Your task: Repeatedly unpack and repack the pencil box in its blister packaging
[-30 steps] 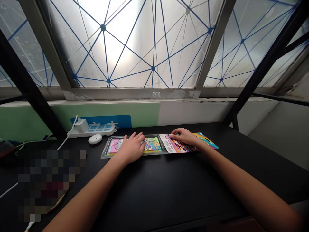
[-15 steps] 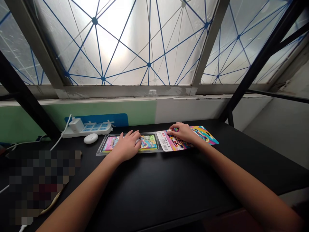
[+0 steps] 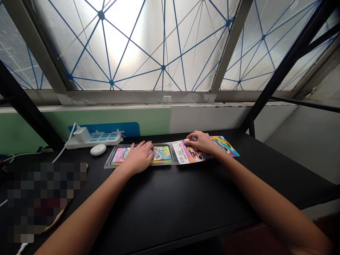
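Left hand [image 3: 140, 158]: fingers extended, loosely spread, grasping nothing.
Colourful case [image 3: 163, 153]: beneath the left hand, showing on both sides, inside the clear plastic tray [image 3: 107, 163] on the tabletop [image 3: 164, 202].
"PENCIL BOX" card [image 3: 195, 154]: under the right hand [image 3: 203, 142], just right of the case.
Right hand: fingers bent over the card; cannot tell if pinching it.

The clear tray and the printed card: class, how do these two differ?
The clear tray is see-through, while the printed card shows bright, many-coloured artwork. The clear tray has a colourful item in it; the printed card bears a white panel reading PENCIL BOX. The left hand is over the clear tray, the right hand over the printed card. Both look oblong.
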`<action>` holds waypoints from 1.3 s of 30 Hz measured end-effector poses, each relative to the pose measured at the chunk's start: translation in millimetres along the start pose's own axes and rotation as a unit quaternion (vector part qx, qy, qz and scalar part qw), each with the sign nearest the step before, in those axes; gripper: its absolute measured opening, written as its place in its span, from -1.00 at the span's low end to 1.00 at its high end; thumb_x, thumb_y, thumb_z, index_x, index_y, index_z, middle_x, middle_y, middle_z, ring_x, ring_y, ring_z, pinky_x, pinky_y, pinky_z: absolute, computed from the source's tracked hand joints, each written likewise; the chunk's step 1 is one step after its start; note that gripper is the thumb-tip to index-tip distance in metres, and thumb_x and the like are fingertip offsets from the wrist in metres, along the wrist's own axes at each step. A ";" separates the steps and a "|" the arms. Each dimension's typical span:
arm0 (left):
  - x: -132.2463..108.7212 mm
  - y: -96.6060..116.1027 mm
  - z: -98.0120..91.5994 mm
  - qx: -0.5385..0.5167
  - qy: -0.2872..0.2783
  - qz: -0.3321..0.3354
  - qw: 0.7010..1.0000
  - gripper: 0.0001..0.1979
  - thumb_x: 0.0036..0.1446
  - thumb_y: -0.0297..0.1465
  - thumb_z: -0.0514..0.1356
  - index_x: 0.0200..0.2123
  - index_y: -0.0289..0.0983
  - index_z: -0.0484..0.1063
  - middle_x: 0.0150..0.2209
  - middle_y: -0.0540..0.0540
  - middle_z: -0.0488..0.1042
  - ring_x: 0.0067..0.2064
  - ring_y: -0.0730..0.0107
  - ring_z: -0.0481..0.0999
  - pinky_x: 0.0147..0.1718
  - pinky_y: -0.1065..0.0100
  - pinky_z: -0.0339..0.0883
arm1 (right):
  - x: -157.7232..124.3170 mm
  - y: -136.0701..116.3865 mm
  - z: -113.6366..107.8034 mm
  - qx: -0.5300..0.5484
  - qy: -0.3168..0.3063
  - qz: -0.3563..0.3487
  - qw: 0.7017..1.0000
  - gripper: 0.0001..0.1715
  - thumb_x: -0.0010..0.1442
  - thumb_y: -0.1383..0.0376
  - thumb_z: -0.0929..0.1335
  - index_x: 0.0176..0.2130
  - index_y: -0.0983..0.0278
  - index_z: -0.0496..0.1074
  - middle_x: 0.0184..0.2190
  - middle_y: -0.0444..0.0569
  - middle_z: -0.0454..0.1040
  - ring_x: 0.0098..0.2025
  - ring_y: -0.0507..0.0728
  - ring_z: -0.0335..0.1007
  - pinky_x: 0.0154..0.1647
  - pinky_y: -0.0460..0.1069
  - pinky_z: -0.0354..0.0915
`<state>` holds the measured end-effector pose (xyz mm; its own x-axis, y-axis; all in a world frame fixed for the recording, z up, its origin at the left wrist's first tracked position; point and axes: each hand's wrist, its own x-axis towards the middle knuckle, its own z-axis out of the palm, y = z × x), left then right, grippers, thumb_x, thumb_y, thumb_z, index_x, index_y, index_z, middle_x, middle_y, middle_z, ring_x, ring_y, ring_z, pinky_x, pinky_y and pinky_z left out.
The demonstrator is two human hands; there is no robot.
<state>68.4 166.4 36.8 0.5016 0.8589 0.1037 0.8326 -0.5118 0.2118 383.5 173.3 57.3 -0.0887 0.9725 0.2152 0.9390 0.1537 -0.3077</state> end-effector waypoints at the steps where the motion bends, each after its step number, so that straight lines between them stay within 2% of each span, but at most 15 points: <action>1: 0.2 0.6 0.6 -0.001 0.002 -0.001 1.000 -0.61 0.35 -0.24 -0.14 0.09 -0.16 0.32 0.36 -0.17 0.22 0.40 -0.04 0.10 0.26 -0.33 -0.08 | -0.2 -2.4 2.7 0.004 -0.004 0.001 1.000 -0.54 0.20 -0.12 0.34 -0.20 0.15 0.59 -0.13 0.01 0.54 -0.07 0.27 0.43 0.06 0.18 0.14; 6: 0.1 3.7 3.1 -0.010 0.018 0.005 1.000 -0.64 0.36 -0.24 -0.12 0.06 -0.16 0.33 0.34 -0.17 0.25 0.39 -0.05 0.12 0.26 -0.34 -0.09 | -0.2 -13.8 17.5 0.013 -0.036 -0.010 0.999 -0.54 0.19 -0.15 0.33 -0.26 0.13 0.58 -0.15 -0.01 0.56 -0.05 0.29 0.43 0.04 0.19 0.16; 13: 1.2 7.9 6.5 -0.025 0.045 -0.007 0.999 -0.68 0.36 -0.27 -0.10 0.02 -0.19 0.35 0.30 -0.21 0.31 0.37 -0.08 0.15 0.26 -0.33 -0.09 | 0.1 -24.1 21.5 0.020 -0.041 0.009 0.999 -0.54 0.23 -0.12 0.32 -0.22 0.15 0.56 -0.11 -0.02 0.56 -0.03 0.27 0.43 0.07 0.20 0.14; 17: -0.2 23.5 12.1 -0.050 0.060 -0.019 0.997 -0.66 0.35 -0.30 -0.06 0.08 -0.22 0.34 0.31 -0.25 0.30 0.38 -0.12 0.12 0.27 -0.34 -0.12 | -0.1 -41.2 31.7 0.022 -0.040 0.012 0.999 -0.52 0.26 -0.13 0.29 -0.21 0.16 0.55 -0.10 0.00 0.55 -0.02 0.27 0.41 0.05 0.18 0.16; 20: -1.6 37.9 15.1 -0.118 0.087 -0.027 0.989 -0.60 0.36 -0.28 -0.05 0.20 -0.22 0.26 0.34 -0.26 0.24 0.41 -0.10 0.05 0.29 -0.31 -0.18 | -1.1 -58.4 41.1 0.010 -0.035 -0.003 0.999 -0.50 0.29 -0.12 0.27 -0.17 0.18 0.54 -0.08 0.05 0.51 0.04 0.28 0.35 0.03 0.16 0.16; 23: -2.1 44.3 12.6 -0.209 0.102 -0.031 0.972 -0.59 0.37 -0.23 -0.05 0.20 -0.19 0.26 0.35 -0.22 0.23 0.41 -0.04 0.06 0.32 -0.25 -0.25 | -1.5 -70.9 46.6 -0.008 -0.036 -0.023 0.999 -0.51 0.33 -0.10 0.24 -0.14 0.18 0.51 -0.09 0.05 0.48 0.03 0.26 0.32 0.02 0.14 0.17; 25: -1.0 41.9 8.7 -0.271 0.102 -0.045 0.956 -0.62 0.34 -0.22 0.00 0.15 -0.17 0.32 0.29 -0.20 0.31 0.35 -0.04 0.18 0.32 -0.21 -0.22 | -0.6 -75.6 47.9 -0.023 -0.039 -0.030 0.999 -0.50 0.36 -0.09 0.21 -0.14 0.20 0.50 -0.11 0.06 0.48 0.01 0.26 0.31 0.00 0.14 0.18; 28: 3.4 31.8 4.6 -0.394 0.109 -0.077 0.909 -0.68 0.30 -0.20 0.07 0.04 -0.15 0.40 0.11 -0.18 0.49 0.17 -0.04 0.43 0.24 -0.11 0.09 | 2.4 -82.9 49.6 -0.051 -0.043 -0.041 0.997 -0.48 0.39 -0.07 0.18 -0.13 0.23 0.49 -0.11 0.10 0.47 0.02 0.30 0.30 -0.02 0.16 0.18; 31: 8.8 21.9 4.9 -0.476 0.151 -0.086 0.862 -0.72 0.26 -0.20 0.13 -0.05 -0.19 0.43 0.00 -0.18 0.54 0.06 0.03 0.51 0.10 0.07 0.30 | 6.5 -97.8 54.4 -0.078 -0.048 -0.054 0.994 -0.50 0.42 0.01 0.15 -0.09 0.27 0.47 -0.06 0.18 0.45 0.04 0.35 0.27 0.00 0.20 0.16; 34: 11.7 18.4 6.9 -0.485 0.182 -0.081 0.851 -0.73 0.27 -0.20 0.12 -0.08 -0.22 0.42 -0.01 -0.18 0.54 0.06 0.11 0.51 0.06 0.19 0.32 | 10.6 -119.1 62.0 -0.092 -0.060 -0.071 0.991 -0.50 0.44 0.05 0.12 -0.04 0.31 0.45 -0.01 0.25 0.43 0.06 0.38 0.25 0.03 0.24 0.14; 39: 8.4 17.6 1.4 -0.480 0.200 -0.070 0.851 -0.77 0.26 -0.24 0.13 -0.10 -0.21 0.43 -0.03 -0.14 0.54 0.05 0.17 0.50 0.07 0.22 0.31 | 15.7 -141.8 70.5 -0.076 -0.089 -0.096 0.988 -0.45 0.46 0.11 0.02 0.04 0.30 0.40 -0.03 0.22 0.47 0.01 0.33 0.33 -0.01 0.18 0.18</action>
<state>87.6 164.6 40.0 0.1331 0.9465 0.2939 0.2047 -0.3164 0.9263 225.5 179.0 38.9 -0.3147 0.9454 0.0846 0.9371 0.3237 -0.1307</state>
